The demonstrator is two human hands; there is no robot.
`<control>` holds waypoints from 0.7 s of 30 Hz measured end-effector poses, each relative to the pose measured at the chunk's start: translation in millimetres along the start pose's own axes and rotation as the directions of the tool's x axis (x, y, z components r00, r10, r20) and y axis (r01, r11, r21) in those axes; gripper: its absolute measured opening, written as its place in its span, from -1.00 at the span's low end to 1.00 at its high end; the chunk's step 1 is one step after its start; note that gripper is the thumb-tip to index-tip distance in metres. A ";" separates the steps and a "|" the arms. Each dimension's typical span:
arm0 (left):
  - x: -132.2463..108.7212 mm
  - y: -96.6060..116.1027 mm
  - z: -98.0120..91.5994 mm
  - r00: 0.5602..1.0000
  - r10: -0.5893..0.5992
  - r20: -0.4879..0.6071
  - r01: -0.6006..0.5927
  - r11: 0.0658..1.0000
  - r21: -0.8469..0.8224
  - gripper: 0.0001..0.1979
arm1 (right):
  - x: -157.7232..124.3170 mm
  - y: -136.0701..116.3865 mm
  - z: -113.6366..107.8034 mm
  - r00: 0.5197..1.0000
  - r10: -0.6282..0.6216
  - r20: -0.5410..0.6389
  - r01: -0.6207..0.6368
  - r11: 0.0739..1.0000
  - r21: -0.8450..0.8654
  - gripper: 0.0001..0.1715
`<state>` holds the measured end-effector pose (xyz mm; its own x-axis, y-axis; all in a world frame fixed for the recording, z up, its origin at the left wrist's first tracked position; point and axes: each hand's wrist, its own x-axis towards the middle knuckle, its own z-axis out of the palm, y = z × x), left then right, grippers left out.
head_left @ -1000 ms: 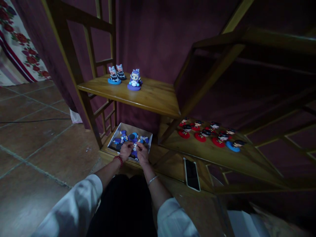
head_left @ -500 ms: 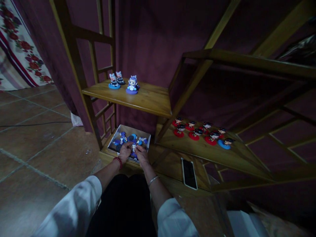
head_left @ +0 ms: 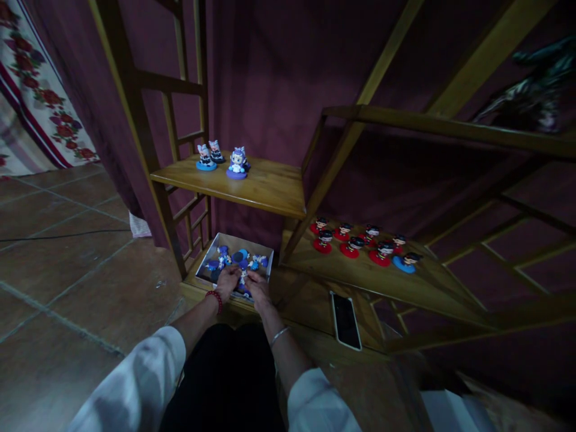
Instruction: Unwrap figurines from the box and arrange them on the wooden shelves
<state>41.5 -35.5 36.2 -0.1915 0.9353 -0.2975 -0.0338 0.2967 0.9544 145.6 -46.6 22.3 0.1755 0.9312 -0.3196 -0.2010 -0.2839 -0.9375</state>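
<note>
Both hands are over the near side of an open white cardboard box (head_left: 265,247) on the low shelf. A small purple-and-white figurine (head_left: 243,277) is between my fingertips. My left hand (head_left: 228,281), with a red bead bracelet, is closed on its left side. On the other side my right hand (head_left: 258,287), with a silver bangle above the wrist, pinches it too. Around them in the box lie several loose blue-and-purple figurines (head_left: 224,255) and a dark round base (head_left: 240,257). The fingers partly cover the held figurine.
On the upper wooden shelf (head_left: 270,186) stand a purple figurine (head_left: 237,163) and two black-and-white ones (head_left: 206,157). Several red-based figurines (head_left: 351,246) and a blue-based one (head_left: 407,262) fill the right shelf. A phone (head_left: 345,321) lies below them. Wooden posts (head_left: 155,198) rise beside the box.
The view has shifted slightly. Both hands have stayed together at the box, with the figurine still between the fingers and a little lower in the picture.
</note>
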 end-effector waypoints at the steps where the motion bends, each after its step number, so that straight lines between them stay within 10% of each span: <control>1: -0.3 0.4 -0.4 1.000 -0.011 -0.012 0.011 1.000 0.016 -0.79 | 0.2 0.0 0.4 1.000 0.002 0.006 -0.002 1.000 -0.002 -0.63; 21: 3.2 -1.9 -6.8 0.990 -0.143 0.005 0.143 0.987 -0.076 -0.95 | 28.6 25.7 10.6 0.997 -0.041 0.069 0.052 0.983 -0.176 -0.60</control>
<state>34.3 -34.4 33.6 -0.1800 0.8841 -0.4312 -0.1358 0.4118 0.9011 135.3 -24.9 -9.5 0.1170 0.9554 -0.2710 -0.0188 -0.2707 -0.9625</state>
